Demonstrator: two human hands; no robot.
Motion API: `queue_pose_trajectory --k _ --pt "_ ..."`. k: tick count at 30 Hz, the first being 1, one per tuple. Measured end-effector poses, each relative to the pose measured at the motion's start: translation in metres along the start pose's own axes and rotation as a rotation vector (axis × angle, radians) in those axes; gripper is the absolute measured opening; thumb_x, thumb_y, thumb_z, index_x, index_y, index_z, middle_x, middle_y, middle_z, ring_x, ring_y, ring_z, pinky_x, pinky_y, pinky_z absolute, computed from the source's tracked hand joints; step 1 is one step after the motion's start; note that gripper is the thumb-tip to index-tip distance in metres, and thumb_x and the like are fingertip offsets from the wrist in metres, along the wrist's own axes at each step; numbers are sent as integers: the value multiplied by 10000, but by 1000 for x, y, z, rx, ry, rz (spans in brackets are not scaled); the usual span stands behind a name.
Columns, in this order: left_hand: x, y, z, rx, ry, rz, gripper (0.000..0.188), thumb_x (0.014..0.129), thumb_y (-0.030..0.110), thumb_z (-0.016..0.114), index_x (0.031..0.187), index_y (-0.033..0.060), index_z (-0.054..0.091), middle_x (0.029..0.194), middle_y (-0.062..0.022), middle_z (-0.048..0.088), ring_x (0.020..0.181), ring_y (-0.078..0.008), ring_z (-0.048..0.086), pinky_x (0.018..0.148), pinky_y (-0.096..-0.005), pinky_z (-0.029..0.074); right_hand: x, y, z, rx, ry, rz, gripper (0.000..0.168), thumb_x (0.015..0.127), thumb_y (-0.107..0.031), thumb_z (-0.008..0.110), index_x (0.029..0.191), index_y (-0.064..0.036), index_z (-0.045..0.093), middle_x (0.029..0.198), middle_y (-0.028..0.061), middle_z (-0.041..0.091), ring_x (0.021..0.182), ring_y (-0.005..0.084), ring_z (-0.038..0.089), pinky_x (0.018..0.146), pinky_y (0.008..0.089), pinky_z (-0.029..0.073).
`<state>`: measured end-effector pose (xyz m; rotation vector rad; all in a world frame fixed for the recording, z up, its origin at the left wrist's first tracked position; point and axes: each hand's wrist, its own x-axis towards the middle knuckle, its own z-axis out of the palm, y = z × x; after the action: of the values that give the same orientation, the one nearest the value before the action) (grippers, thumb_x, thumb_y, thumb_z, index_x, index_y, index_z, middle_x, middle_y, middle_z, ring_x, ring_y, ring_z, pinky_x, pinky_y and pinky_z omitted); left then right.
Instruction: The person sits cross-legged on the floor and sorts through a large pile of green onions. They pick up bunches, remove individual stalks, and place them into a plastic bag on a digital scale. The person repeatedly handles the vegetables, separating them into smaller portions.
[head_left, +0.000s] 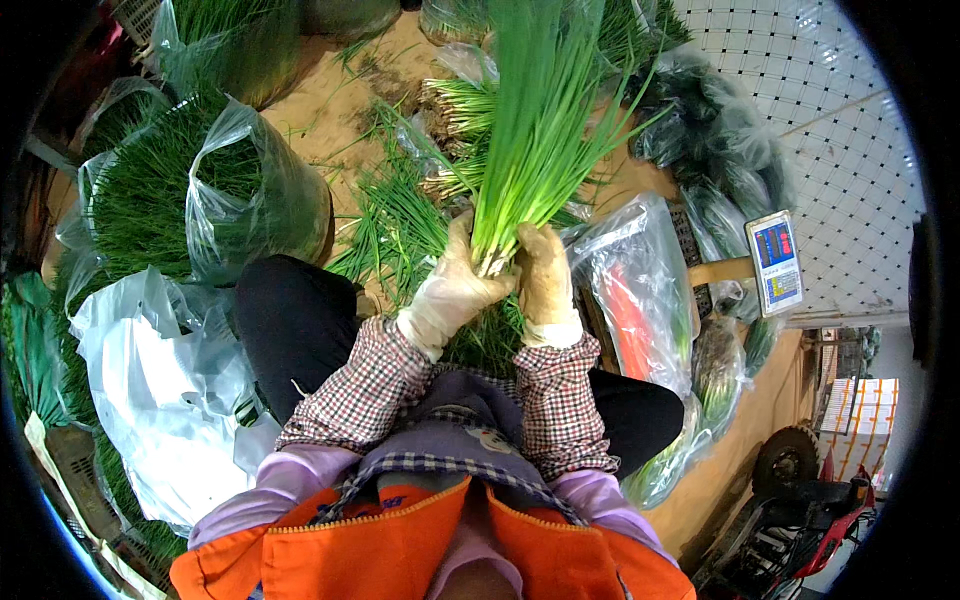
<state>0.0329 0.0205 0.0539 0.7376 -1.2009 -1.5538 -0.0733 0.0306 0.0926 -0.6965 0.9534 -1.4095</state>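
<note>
A bunch of long green leafy stalks, like garlic chives (536, 150), stands fanned out before me with its pale root ends low. My left hand (459, 289), in a pale glove, is closed around those ends, its thumb up along the left side. My right hand (546, 277), gloved too, rests against the bunch's right side near the base; whether it grips any stalks cannot be told. Beyond my hands lies a stack of similar bunches (457, 112), pale ends to the left. Loose green stalks (390, 217) are strewn left of the held bunch.
Plastic bags of greens (262, 195) stand at the left, above a white plastic sheet (165, 390). On the right are a clear bag with something red inside (634, 322), a scale display (776, 262) and more bagged greens (720, 367). A wheeled vehicle (787, 517) stands lower right.
</note>
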Motion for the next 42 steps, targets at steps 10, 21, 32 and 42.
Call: queue_pose_trajectory --k 10,21,32,42 --pt "-23 7 32 829 229 228 748 566 116 730 1179 -5 319 1029 -158 510 917 -293 528 762 -321 445 -1 5 -5 -153 -207 -27 621 721 -217 657 1234 -5 379 1138 132 517 993 178 492 880 301 373" --pt "-8 56 47 720 318 621 284 628 55 657 890 39 547 878 -80 540 823 -226 504 751 -340 391 -23 -9 -3 -25 -1 -110 359 749 -57 602 1081 -10 474 966 50 536 851 144 528 733 263 458" --pt "-10 49 64 450 156 242 209 714 103 637 871 35 517 767 -88 559 663 -201 544 596 -304 425 -36 -4 -23 -41 10 -191 425 781 -88 600 1160 -3 429 1028 74 541 883 147 529 776 266 442" --pt "23 71 1 662 178 85 212 759 201 605 838 22 523 726 -111 566 618 -214 571 606 -303 468 -53 -16 -37 -209 7 -135 491 723 -102 623 1162 0 431 894 89 591 699 130 550 624 250 467"
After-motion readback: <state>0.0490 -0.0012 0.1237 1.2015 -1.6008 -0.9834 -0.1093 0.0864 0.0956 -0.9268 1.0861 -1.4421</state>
